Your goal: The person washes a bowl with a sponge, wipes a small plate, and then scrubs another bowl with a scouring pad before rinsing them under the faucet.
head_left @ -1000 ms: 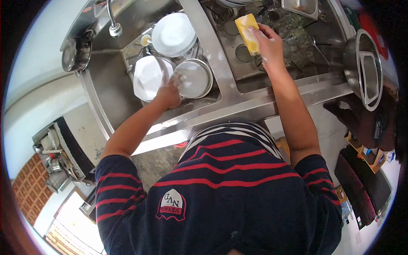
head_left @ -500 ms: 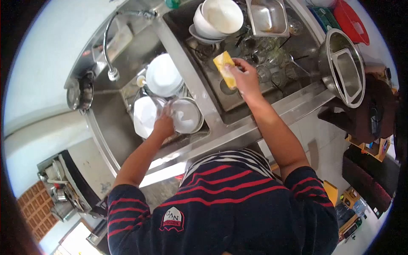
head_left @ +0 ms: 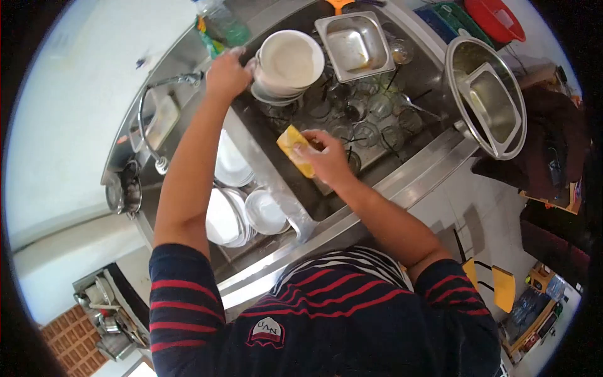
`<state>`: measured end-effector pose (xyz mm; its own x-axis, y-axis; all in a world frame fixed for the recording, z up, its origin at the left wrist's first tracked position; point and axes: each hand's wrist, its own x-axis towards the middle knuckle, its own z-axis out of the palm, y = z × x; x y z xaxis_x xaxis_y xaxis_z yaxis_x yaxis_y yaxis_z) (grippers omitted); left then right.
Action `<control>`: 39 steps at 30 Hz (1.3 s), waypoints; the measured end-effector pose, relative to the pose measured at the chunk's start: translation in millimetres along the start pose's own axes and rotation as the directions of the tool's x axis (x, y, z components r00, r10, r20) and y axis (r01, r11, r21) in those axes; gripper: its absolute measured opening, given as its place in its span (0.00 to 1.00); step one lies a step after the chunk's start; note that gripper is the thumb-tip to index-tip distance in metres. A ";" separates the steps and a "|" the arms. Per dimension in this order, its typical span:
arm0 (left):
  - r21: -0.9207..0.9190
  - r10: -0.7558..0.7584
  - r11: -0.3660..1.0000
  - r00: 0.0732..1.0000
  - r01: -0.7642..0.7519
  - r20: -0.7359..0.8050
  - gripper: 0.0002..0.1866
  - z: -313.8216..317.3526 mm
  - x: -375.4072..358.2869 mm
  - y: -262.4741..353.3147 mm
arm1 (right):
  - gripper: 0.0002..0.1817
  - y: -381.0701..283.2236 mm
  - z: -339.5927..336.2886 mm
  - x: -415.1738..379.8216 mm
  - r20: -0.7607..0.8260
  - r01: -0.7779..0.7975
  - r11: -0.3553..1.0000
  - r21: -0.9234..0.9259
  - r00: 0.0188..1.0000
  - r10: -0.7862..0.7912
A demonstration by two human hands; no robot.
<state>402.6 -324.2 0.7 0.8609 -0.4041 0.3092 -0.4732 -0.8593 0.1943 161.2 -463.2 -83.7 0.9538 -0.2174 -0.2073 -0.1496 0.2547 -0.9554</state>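
My right hand [head_left: 328, 162] grips a yellow sponge [head_left: 294, 151] with white foam on it, held over the near part of the right sink basin. My left hand [head_left: 227, 75] is at the left side of a stack of white bowls [head_left: 291, 60], its visible fingers apart at the rims. Some of its fingertips are hard to make out against the bowls. Glasses [head_left: 366, 133] lie in the right basin, several with dark straws. White plates [head_left: 227, 217] and small white bowls [head_left: 267, 210] stand in the left basin, partly behind my left arm.
A metal pan [head_left: 355, 47] sits behind the glasses. On the right ledge rests a large steel bowl [head_left: 456, 81] holding another metal pan [head_left: 493, 107]. The faucet [head_left: 146, 119] arches over the left basin. A green bottle [head_left: 232, 30] stands at the back, a red basin [head_left: 496, 19] at back right.
My left hand has left the dishes in the left basin and moved up to the bowl stack. My right hand, still gripping the sponge, has come nearer and left. The view has shifted.
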 end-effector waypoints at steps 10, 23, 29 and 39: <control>0.457 -0.172 0.886 0.865 -0.073 0.471 0.17 63.7 112.1 13.7 | 0.16 -18.0 2.1 -8.7 -0.014 0.021 0.999 0.043 1.000 -0.020; 0.324 0.261 0.744 0.701 -0.584 0.664 0.15 102.0 118.2 -31.9 | 0.16 -26.2 1.9 -14.0 0.089 0.009 1.000 -0.003 0.996 -0.008; 0.379 0.319 0.794 0.857 -0.475 0.406 0.16 83.0 84.2 -33.9 | 0.17 -9.4 12.2 -8.9 0.022 -0.033 0.997 0.064 0.999 0.032; -0.688 -0.478 0.616 0.876 0.384 0.061 0.14 -78.5 -171.9 -58.0 | 0.18 -27.8 27.7 -29.8 0.411 0.496 0.855 -0.151 0.818 -0.402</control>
<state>267.4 -180.2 9.5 0.9919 0.0378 0.1215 -0.0898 -0.4684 0.8789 144.1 -437.7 -45.2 0.9477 0.1073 0.3005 0.3054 -0.0323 -0.9517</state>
